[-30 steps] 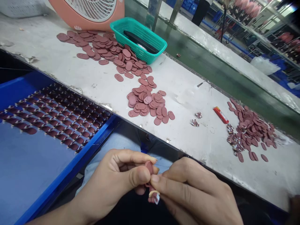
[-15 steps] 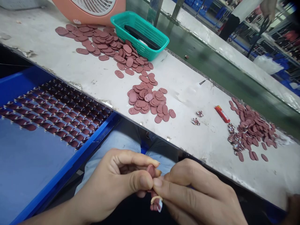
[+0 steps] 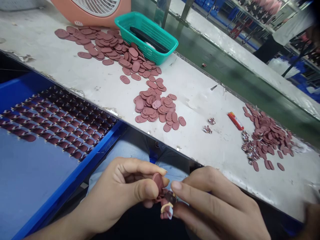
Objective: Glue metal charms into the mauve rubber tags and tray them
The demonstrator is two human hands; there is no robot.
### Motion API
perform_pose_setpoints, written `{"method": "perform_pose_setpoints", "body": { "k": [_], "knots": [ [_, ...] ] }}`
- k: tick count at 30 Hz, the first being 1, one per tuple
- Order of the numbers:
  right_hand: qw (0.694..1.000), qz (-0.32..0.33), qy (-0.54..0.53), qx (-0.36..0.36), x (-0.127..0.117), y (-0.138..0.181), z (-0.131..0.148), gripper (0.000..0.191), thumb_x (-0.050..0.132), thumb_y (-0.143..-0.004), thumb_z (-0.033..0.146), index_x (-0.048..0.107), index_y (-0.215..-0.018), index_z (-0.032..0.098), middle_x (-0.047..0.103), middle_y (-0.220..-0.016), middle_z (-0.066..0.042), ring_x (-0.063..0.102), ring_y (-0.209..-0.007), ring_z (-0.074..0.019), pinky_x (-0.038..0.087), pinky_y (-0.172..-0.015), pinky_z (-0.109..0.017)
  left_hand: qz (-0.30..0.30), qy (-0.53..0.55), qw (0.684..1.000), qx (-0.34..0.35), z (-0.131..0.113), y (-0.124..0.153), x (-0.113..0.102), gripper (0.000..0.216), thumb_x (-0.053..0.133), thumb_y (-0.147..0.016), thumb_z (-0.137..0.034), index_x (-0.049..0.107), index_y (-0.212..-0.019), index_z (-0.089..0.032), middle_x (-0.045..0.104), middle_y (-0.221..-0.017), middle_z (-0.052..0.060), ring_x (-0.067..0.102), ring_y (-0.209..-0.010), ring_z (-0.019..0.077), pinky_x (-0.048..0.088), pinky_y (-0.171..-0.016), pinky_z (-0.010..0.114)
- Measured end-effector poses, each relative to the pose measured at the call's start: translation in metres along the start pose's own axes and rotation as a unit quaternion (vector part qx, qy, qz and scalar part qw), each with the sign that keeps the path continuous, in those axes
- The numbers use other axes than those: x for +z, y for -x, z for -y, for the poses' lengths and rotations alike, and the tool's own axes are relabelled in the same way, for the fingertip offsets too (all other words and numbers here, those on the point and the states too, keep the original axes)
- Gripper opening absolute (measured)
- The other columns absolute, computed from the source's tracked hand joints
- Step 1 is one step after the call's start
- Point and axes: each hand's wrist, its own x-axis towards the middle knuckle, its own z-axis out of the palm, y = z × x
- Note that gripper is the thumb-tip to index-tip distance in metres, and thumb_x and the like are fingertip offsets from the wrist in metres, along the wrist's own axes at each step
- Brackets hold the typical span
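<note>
Item, held: one maroon oval tab (image 3: pixel 158 183), upright, at the centre of my view, over my lap and just off the desk's near edge. A small crumpled bundle (image 3: pixel 167 205) of maroon and white hangs directly beneath it.

Item, left hand (image 3: pixel 120 196): closed, gripping the tab between thumb and fingers.

Item, right hand (image 3: pixel 215 203): half-closed, its fingertips (image 3: pixel 176 185) at the bundle. I cannot tell whether it grips.

Item, desk (image 3: pixel 200 100), white-topped, running past both hands: three loose piles of maroon tabs, at the far-left (image 3: pixel 107 50), middle (image 3: pixel 156 108) and right (image 3: pixel 266 141). Two small printed scraps (image 3: pixel 211 121) lie left of an orange lighter (image 3: pixel 235 121). A green plastic basket (image 3: pixel 147 36) at the far edge holds a black strip (image 3: pixel 147 39); a peach fan (image 3: pixel 90 10) stands beyond the far-left pile.

Item, blue tray (image 3: pixel 32 186), left of my lap: rows of maroon tabs (image 3: pixel 57 123).
</note>
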Motion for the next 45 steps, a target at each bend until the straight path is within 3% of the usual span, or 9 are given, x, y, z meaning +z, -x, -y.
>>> {"method": "perform_pose_setpoints", "body": {
  "k": [8, 22, 28, 39, 45],
  "knots": [
    [0.999, 0.001, -0.047, -0.028, 0.007, -0.003, -0.004, 0.025, 0.072, -0.086, 0.000, 0.073, -0.110, 0.005, 0.077, -0.088, -0.009, 0.069, -0.076, -0.0141, 0.062, -0.066, -0.025, -0.024, -0.017, 1.000, 0.007, 0.003, 0.002, 0.001, 0.018, 0.091, -0.074, -0.034, 0.085, -0.087, -0.023, 0.074, -0.066, 0.001, 0.063, -0.057, 0.0105, 0.056, -0.056, 0.016],
    [0.995, -0.059, -0.021, -0.081, 0.010, 0.011, -0.004, 0.026, 0.064, -0.094, 0.007, 0.069, -0.119, 0.014, 0.076, -0.084, -0.006, 0.070, -0.071, -0.0133, 0.061, -0.064, -0.024, -0.015, -0.061, 0.998, 0.032, 0.009, 0.005, 0.014, 0.022, 0.088, -0.077, -0.038, 0.083, -0.077, -0.016, 0.072, -0.063, 0.004, 0.061, -0.055, 0.0106, 0.048, -0.053, 0.016],
    [0.985, -0.113, -0.007, -0.132, 0.012, 0.018, -0.010, 0.020, 0.071, -0.089, 0.011, 0.071, -0.109, 0.014, 0.076, -0.077, -0.004, 0.069, -0.064, -0.0130, 0.060, -0.059, -0.021, -0.085, -0.076, 0.992, 0.057, 0.013, 0.012, 0.030, 0.028, 0.091, -0.072, -0.043, 0.083, -0.083, -0.018, 0.070, -0.063, 0.002, 0.056, -0.054, 0.0094, 0.047, -0.054, 0.017],
    [0.987, -0.106, -0.039, -0.118, 0.005, 0.031, -0.005, 0.022, 0.070, -0.090, 0.009, 0.071, -0.111, 0.016, 0.075, -0.079, -0.005, 0.070, -0.067, -0.0136, 0.061, -0.063, -0.022, -0.092, -0.115, 0.986, 0.072, 0.023, 0.013, 0.039, 0.037, 0.093, -0.067, -0.049, 0.080, -0.074, -0.015, 0.064, -0.057, 0.001, 0.051, -0.050, 0.0086, 0.044, -0.050, 0.017],
    [0.988, -0.102, -0.043, -0.104, 0.006, 0.027, -0.008, 0.023, 0.070, -0.090, 0.010, 0.072, -0.111, 0.018, 0.075, -0.080, -0.004, 0.072, -0.068, -0.0127, 0.061, -0.064, -0.020, -0.089, -0.112, 0.988, 0.065, 0.023, 0.011, 0.031, 0.034, 0.091, -0.071, -0.047, 0.082, -0.085, -0.016, 0.067, -0.062, 0.003, 0.054, -0.052, 0.0097, 0.045, -0.050, 0.018]
  ]
}}
